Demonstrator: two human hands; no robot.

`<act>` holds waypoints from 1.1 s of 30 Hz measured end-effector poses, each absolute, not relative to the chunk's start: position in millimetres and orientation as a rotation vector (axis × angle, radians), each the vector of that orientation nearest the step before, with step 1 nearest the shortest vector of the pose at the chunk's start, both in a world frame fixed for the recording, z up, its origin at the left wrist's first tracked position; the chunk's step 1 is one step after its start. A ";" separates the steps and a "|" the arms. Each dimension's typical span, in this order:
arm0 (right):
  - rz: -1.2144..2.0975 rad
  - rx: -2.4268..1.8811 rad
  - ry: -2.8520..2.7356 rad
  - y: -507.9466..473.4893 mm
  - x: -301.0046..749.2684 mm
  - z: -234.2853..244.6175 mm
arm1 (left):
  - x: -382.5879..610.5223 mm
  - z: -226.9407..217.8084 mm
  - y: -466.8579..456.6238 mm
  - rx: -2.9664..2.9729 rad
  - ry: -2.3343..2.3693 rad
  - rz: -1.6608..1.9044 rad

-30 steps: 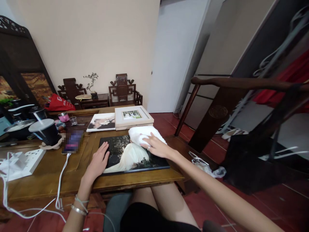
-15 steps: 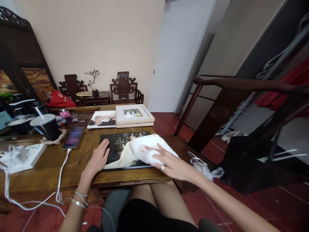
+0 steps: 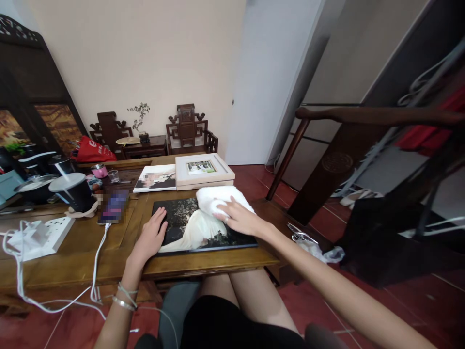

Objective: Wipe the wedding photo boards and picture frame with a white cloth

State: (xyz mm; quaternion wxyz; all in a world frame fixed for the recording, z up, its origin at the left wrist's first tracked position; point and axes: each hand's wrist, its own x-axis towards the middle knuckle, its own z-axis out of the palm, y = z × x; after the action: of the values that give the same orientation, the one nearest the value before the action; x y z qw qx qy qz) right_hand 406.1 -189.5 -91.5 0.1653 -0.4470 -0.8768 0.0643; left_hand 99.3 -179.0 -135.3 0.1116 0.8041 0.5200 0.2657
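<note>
The person's bare thighs (image 3: 250,295) are nearest, partly under the front edge of the wooden surface (image 3: 203,264). Just past that edge, a dark picture panel (image 3: 194,230) with a white gown on it lies flat. The left hand (image 3: 150,237), bracelets (image 3: 124,303) on its wrist, rests over the panel's left edge; its grip is loosely spread and has hold of nothing. The right hand (image 3: 238,218) presses a thick white cloth (image 3: 218,195) onto the panel's upper right part, its grip curled over the bunched fabric. Farther left are a white power strip (image 3: 58,231), a phone (image 3: 114,206) joined to a white cable (image 3: 96,264), and a lidded dark cup (image 3: 78,196). Behind the panel sit a smaller white-edged picture (image 3: 156,179) and, just beside it, stacked pale frames (image 3: 220,169). Beyond the surface, two carved chairs (image 3: 186,127) flank a low table (image 3: 154,144) bearing a small potted tree (image 3: 141,121).
</note>
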 end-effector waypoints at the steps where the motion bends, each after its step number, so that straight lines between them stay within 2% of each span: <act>1: 0.205 -1.258 -2.508 -205.1 406.8 -90.8 | 99.3 -135.6 -178.9 2.361 1.527 0.780; 6: 0.405 -1.278 -2.573 -283.2 410.6 -72.3 | 99.8 -136.8 -178.8 2.347 1.552 0.774; 10: 0.487 -1.294 -2.607 -302.2 411.9 -62.1 | 99.6 -137.1 -178.8 2.361 1.542 0.766; 18: 0.309 -1.227 -2.493 -192.0 411.0 -84.3 | 98.8 -132.2 -181.3 2.355 1.546 0.761; 24: 0.279 -1.355 -2.422 -141.4 409.1 -77.2 | 98.9 -130.6 -182.9 2.345 1.540 0.787; 28: 0.282 -1.361 -2.422 -173.4 409.5 -81.3 | 99.9 -131.6 -182.8 2.347 1.539 0.805; 33: 0.375 -1.295 -2.454 -261.9 412.1 -83.8 | 100.8 -134.2 -181.2 2.354 1.542 0.796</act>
State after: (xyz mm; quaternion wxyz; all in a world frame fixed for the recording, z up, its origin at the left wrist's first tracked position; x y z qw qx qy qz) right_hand 412.1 -261.9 -83.8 0.1702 -0.4557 -0.8637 0.1320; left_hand 100.8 -181.2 -134.2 0.1081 0.8002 0.5243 0.2704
